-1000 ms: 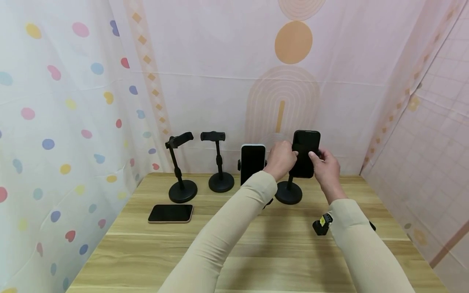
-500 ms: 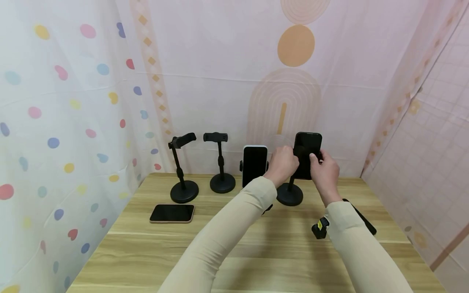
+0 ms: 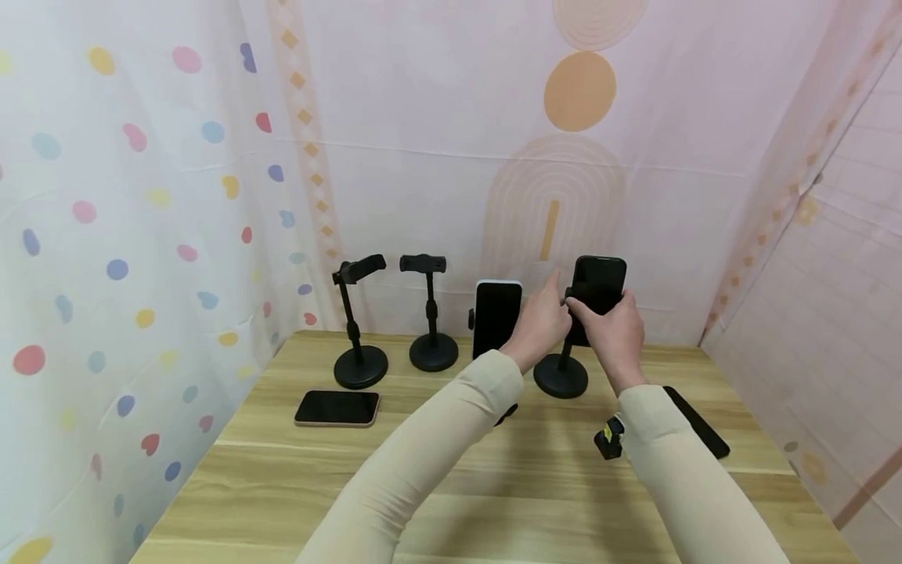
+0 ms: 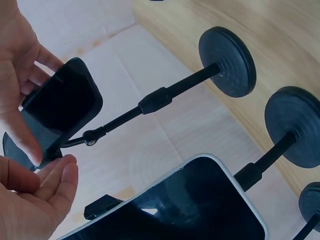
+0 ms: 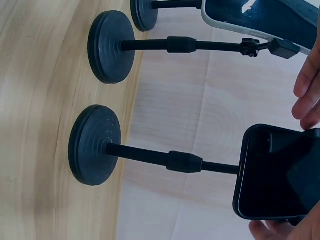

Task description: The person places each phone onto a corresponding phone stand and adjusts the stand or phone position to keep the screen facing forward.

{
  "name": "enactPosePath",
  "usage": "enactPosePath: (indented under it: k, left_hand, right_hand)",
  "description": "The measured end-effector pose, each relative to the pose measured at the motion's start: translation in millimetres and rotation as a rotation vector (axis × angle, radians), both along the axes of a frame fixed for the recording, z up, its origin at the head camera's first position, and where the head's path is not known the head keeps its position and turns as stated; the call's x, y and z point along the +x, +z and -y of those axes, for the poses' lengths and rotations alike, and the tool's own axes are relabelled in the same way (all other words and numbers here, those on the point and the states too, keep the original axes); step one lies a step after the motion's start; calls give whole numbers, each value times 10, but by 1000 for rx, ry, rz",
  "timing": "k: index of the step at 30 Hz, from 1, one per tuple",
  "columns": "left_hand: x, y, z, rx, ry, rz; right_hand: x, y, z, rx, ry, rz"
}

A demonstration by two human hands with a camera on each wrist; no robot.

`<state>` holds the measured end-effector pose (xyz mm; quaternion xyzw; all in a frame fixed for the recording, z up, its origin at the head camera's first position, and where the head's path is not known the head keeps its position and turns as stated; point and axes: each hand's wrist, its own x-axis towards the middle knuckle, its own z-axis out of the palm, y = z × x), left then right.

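Observation:
A black phone (image 3: 599,286) stands upright in the clamp of a black round-based stand (image 3: 561,376). My right hand (image 3: 615,337) grips it from the right, thumb across its front to the clamp at the left edge, fingers around the right edge. My left hand (image 3: 541,325) is beside that left edge, index finger straight and pointing up. In the left wrist view, the left hand's fingertips (image 4: 70,162) lie at the clamp end by the right thumb; whether they touch cannot be told. The right wrist view shows the phone (image 5: 277,172) and the stand's base (image 5: 95,145).
Left of the hands, a light-rimmed phone (image 3: 497,317) is held in another stand. Two stands without phones (image 3: 361,366) (image 3: 433,352) are farther left. One phone (image 3: 337,408) lies front left on the wooden table (image 3: 493,501), another (image 3: 698,423) beside the right forearm.
My right thumb has moved leftward across the phone's front to its left edge. The left index finger has straightened upward, and the left hand has drawn slightly away from the phone.

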<state>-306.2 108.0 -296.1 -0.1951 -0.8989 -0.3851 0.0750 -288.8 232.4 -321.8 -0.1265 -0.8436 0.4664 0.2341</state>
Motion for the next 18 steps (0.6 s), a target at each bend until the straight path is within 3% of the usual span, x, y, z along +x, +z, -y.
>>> enactPosePath:
  k: [8, 15, 18]
  left_hand:
    - [94, -81, 65, -3, -20, 4]
    - [243, -157, 130, -33, -62, 60]
    - [315, -209, 163, -66, -91, 38]
  right_hand:
    - [6, 3, 23, 51, -25, 19]
    - [21, -14, -7, 82, -21, 14]
    - [30, -33, -28, 82, -4, 8]
